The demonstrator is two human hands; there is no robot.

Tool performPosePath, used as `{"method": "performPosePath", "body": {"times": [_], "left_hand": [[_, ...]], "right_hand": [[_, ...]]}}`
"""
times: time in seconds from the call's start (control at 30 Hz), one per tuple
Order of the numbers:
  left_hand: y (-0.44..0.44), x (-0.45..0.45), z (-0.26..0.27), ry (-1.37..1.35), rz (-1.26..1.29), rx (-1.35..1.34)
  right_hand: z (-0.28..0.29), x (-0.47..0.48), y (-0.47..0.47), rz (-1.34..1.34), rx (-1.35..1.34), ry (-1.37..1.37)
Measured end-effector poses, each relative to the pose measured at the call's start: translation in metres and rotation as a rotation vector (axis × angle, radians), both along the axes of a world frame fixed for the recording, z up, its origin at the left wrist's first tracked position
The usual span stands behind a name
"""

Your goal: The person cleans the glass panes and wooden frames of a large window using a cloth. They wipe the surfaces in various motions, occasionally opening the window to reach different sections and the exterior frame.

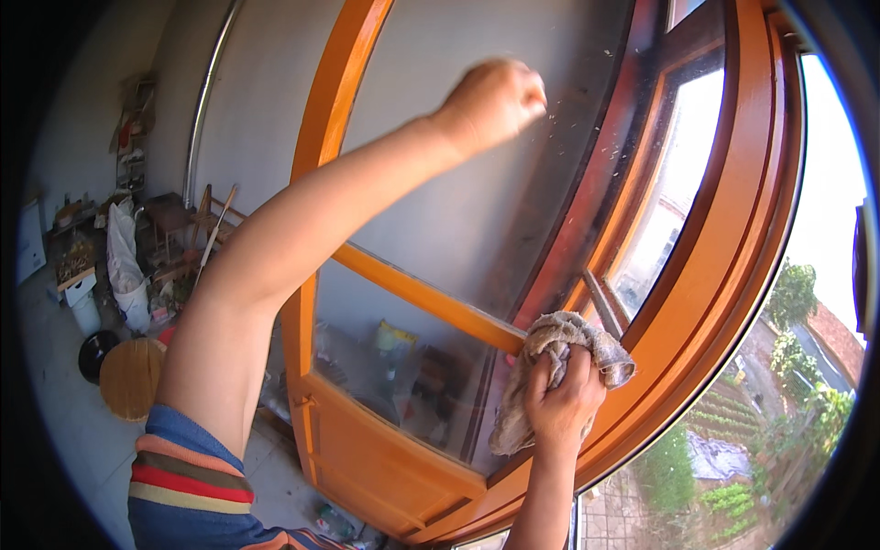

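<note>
My left hand (498, 100) is raised in front of the upper glass pane (440, 185) of an orange wooden door (395, 474). Its fingers are curled into a fist, slightly blurred, and I see nothing in them. Lower down, my right hand (567, 395) grips a bunched, greyish, worn cloth (515, 405). That cloth lies against the hinge side of the door, by the right end of its orange crossbar (426, 292), and covers part of the frame there. Pale specks show on the dark strip to the right of my left hand.
An orange window frame (729, 227) curves along the right, with a garden (722, 426) outside. On the floor at left are a round wooden stool (130, 378), a black basin (97, 356), a white bucket (133, 306) with a sack (124, 247), and a metal pipe (206, 103) on the wall.
</note>
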State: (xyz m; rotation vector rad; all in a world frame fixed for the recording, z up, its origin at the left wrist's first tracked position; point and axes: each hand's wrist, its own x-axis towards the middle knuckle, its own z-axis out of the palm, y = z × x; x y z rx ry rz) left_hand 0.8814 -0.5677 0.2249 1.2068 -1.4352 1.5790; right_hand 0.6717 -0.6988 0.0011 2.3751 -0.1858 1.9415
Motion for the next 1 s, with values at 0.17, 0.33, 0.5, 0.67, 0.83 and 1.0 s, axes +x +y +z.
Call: {"method": "performPosePath", "body": {"times": [0.17, 0.33, 0.5, 0.67, 0.83, 1.0], "left_hand": [[-0.004, -0.008, 0.012, 0.006, 0.045, -0.025], [-0.014, -0.017, -0.006, -0.136, 0.08, 0.077], [-0.016, -0.018, 0.008, 0.014, -0.012, 0.059], [-0.055, -0.047, -0.008, -0.208, -0.047, 0.074], [-0.057, -0.052, 0.005, -0.278, -0.024, 0.101], [-0.042, -0.056, 0.027, -0.096, 0.083, 0.059]], "right_hand": [[0.002, -0.002, -0.006, -0.036, -0.077, -0.046], [-0.001, -0.003, -0.006, -0.027, -0.024, -0.024], [0.0, 0.002, -0.008, -0.024, -0.068, -0.074], [0.0, -0.003, -0.009, 0.027, -0.016, -0.045], [0.001, 0.0, -0.009, 0.049, -0.013, -0.03], [0.0, -0.002, -0.006, 0.021, -0.003, -0.022]]}}
